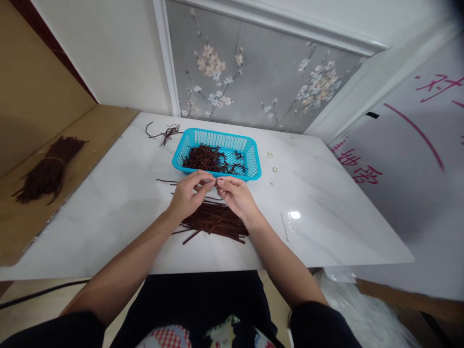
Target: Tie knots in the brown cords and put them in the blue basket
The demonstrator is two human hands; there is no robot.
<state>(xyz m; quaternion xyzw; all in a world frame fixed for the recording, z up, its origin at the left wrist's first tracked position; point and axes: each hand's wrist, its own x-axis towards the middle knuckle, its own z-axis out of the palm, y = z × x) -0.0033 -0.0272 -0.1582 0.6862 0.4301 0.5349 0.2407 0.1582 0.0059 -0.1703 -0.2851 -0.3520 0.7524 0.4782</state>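
Note:
My left hand (189,194) and my right hand (237,195) meet at the front edge of a blue plastic basket (257,162). Both are closed, thumbs against forefingers, pinching a small dark brown strip that is mostly hidden by the fingertips. Inside the basket lies a heap of short, twisted brown pieces (205,158), some looking knotted. Below my hands, a loose pile of long, thin, flat brown strips (213,221) is spread on the white marbled table (326,208). A few single strips lie between the pile and the basket.
Thin curled strips (168,133) lie left of the basket. On a brown board (90,128) at far left rests a banded bundle of brown strips (50,166). Rubber bands (269,154) and a thin clear piece (284,227) are on the right. A wall panel stands behind.

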